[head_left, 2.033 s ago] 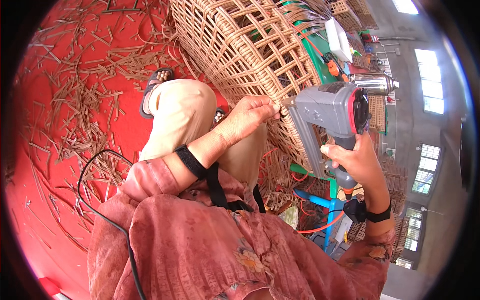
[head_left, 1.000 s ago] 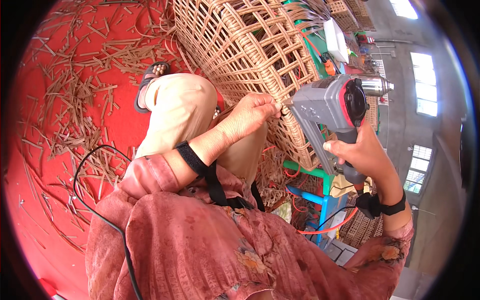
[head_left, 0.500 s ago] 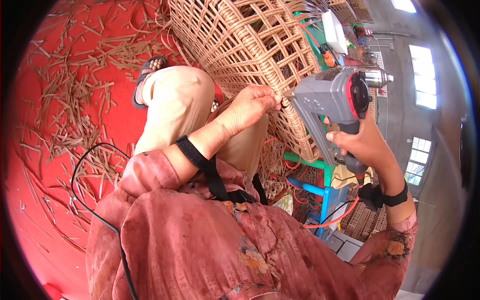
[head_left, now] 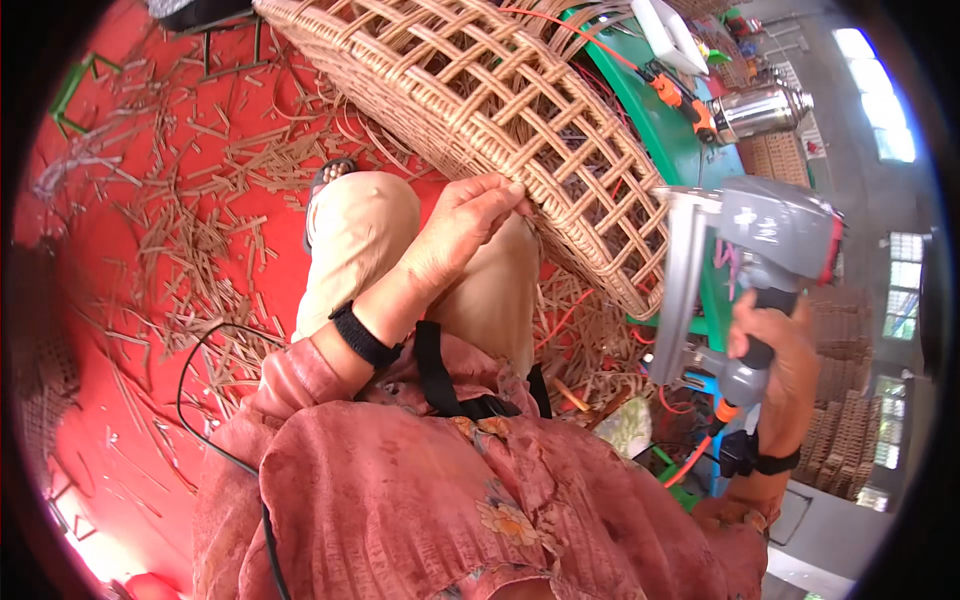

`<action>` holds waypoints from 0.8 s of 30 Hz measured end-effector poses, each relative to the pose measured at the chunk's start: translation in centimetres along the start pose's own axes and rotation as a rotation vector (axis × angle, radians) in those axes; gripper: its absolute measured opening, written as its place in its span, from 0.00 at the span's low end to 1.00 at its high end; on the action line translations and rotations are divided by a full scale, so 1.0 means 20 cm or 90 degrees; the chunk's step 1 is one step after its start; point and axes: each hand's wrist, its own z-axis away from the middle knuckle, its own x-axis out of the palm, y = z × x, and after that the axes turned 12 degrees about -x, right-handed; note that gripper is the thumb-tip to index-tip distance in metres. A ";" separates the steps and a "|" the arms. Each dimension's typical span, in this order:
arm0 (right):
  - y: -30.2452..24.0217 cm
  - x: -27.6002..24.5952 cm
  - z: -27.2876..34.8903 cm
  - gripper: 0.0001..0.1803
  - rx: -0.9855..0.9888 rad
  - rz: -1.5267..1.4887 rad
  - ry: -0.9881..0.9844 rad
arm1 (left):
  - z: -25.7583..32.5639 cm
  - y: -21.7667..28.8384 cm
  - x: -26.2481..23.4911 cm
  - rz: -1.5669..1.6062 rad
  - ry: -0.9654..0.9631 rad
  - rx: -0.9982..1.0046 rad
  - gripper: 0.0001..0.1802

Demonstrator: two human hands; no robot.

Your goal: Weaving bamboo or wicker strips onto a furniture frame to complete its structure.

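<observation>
A tan woven wicker basket [head_left: 452, 112] leans across the space ahead of my knees, its open lattice side turned toward the right. My left hand [head_left: 462, 225] pinches at its thick braided edge, thumb and fingers pressed together; whether a strand lies between them is hidden. Off to the right, my right hand [head_left: 775, 335] is wrapped around the handle of a grey pneumatic stapler [head_left: 770, 232] with a long slanted magazine. The stapler's nose points at the basket but stands apart from it. An orange air hose [head_left: 690, 462] runs from the bottom of the handle.
Cut wicker scraps [head_left: 200, 235] litter the red floor [head_left: 110, 395]. Behind the basket is a green table [head_left: 640, 85] bearing a steel flask [head_left: 765, 112] and a white tray [head_left: 668, 35]. A black cable [head_left: 200, 345] loops by my left side. Stacked woven pieces [head_left: 840, 445] stand far right.
The stapler in my right hand has moved right, away from the basket's edge, where its nose was before. My left hand stays at the edge. My view has shifted, showing more of the basket.
</observation>
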 end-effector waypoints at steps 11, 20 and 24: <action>0.55 -0.77 0.02 0.28 -0.107 -0.165 0.127 | 0.04 0.03 0.24 0.029 0.364 -0.007 0.15; 1.15 -0.78 -0.69 0.45 -0.080 -0.005 0.223 | 0.09 0.08 0.25 -0.028 0.331 -0.023 0.16; 1.49 -0.73 -1.19 0.42 -0.119 0.333 0.298 | 0.09 0.09 0.24 -0.074 0.324 -0.017 0.17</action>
